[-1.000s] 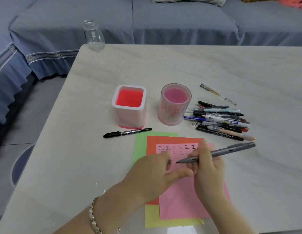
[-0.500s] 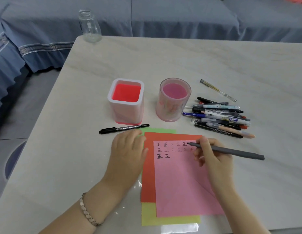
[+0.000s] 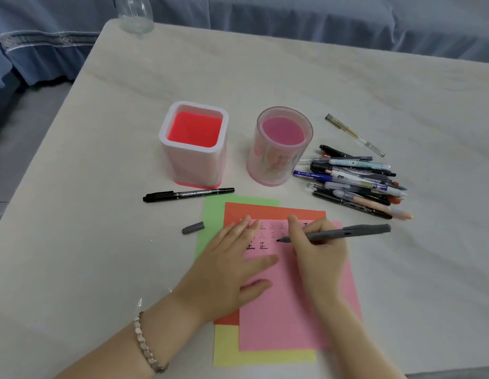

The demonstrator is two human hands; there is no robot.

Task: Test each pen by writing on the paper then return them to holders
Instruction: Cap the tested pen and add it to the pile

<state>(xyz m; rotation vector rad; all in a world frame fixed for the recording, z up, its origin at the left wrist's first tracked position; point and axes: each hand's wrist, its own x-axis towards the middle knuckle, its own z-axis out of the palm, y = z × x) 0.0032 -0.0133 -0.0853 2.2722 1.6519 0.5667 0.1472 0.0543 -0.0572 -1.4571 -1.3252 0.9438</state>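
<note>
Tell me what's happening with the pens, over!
Left hand flat on pink paper. Right hand grips grey pen, tip at paper. Cap lies aside. Nothing blocking.

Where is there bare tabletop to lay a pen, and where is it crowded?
Bare: beyond the square holder toward the glass bottle; right of the paper stack, below the pen pile; left of the black marker and grey cap. Crowded: beside the round holder.

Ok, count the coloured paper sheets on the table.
4. A pink sheet lies on top, an orange sheet under it, a green sheet shows at the upper left, and a yellow sheet shows along the near edge. More may be hidden underneath.
</note>
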